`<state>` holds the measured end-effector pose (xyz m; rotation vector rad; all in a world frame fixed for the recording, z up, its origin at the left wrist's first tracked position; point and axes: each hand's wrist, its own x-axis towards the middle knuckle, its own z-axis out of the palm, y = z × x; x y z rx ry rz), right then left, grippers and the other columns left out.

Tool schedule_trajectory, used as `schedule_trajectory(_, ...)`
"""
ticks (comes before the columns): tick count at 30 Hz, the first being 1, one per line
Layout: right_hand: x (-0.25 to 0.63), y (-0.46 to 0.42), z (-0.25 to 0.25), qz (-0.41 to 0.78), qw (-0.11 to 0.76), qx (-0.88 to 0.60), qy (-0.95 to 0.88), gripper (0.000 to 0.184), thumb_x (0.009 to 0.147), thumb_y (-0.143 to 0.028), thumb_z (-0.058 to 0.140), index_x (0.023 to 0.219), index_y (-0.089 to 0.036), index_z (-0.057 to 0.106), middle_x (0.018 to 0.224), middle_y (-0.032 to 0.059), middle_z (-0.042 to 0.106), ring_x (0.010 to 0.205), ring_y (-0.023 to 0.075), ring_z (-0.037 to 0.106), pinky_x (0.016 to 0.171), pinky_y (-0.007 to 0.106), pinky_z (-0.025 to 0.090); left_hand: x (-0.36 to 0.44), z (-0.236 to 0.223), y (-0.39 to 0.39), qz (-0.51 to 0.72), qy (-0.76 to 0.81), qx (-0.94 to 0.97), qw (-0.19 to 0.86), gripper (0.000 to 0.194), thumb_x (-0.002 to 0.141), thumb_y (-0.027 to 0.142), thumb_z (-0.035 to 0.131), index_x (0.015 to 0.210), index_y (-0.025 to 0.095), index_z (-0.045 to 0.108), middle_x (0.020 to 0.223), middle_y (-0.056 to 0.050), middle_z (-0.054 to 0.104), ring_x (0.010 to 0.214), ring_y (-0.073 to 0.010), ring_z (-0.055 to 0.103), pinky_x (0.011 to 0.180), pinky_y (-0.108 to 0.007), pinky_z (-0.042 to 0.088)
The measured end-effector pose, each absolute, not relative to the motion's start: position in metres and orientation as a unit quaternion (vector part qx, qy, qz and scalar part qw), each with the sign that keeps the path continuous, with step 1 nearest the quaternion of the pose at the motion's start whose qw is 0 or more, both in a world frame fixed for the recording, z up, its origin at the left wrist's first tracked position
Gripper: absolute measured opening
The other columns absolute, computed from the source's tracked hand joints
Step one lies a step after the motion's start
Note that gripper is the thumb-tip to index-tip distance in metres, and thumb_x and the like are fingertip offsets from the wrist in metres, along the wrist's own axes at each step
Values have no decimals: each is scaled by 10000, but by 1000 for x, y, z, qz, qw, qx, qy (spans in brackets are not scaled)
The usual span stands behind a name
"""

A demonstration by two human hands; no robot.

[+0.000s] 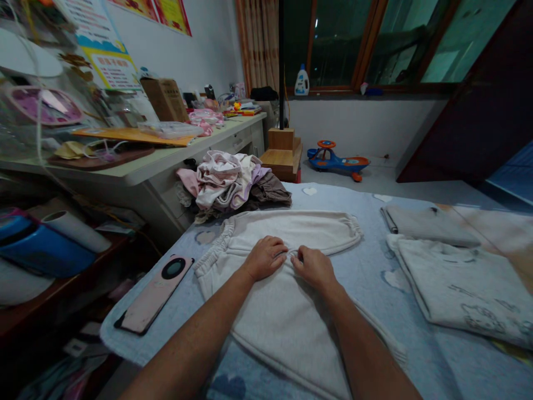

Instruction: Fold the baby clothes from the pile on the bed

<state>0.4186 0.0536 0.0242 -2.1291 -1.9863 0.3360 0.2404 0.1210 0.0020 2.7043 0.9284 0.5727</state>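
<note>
Pale grey sweatpants lie spread on the bed, their elastic waistband to the left and gathered cuffs to the right. Near the middle, where the two legs meet, my left hand has its fingers curled on the cloth, gripping a fold. Just beside it, my right hand pinches the same fold between thumb and fingers. The fingertips of both hands are partly hidden. To the left of the pants a pink phone rests face down on the bed cover.
A heap of crumpled clothes sits at the bed's far left corner. Folded grey clothing and a folded sweatshirt lie on the right. A cluttered desk runs along the left wall. A ride-on toy car stands beyond the bed.
</note>
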Motion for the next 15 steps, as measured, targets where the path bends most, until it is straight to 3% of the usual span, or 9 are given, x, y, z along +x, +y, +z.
schedule_trajectory(10, 432, 56, 26, 255, 124, -593, -753, 210, 740, -210, 510, 659, -148, 694, 624, 29, 656, 565, 116, 493, 545, 254, 258, 238, 2, 122, 183, 317, 922, 124, 295, 913, 350, 567, 1171, 251, 671, 1220, -48, 618, 1152, -222, 516, 1024, -384, 390)
schedule_trajectory(15, 431, 59, 26, 219, 159, -643, -717, 277, 806, -239, 474, 688, -146, 707, 660, 47, 669, 608, 127, 514, 577, 255, 273, 237, 4, 116, 175, 315, 926, 113, 372, 908, 390, 579, 1244, 238, 627, 1269, -67, 591, 1189, -233, 498, 1050, -394, 376)
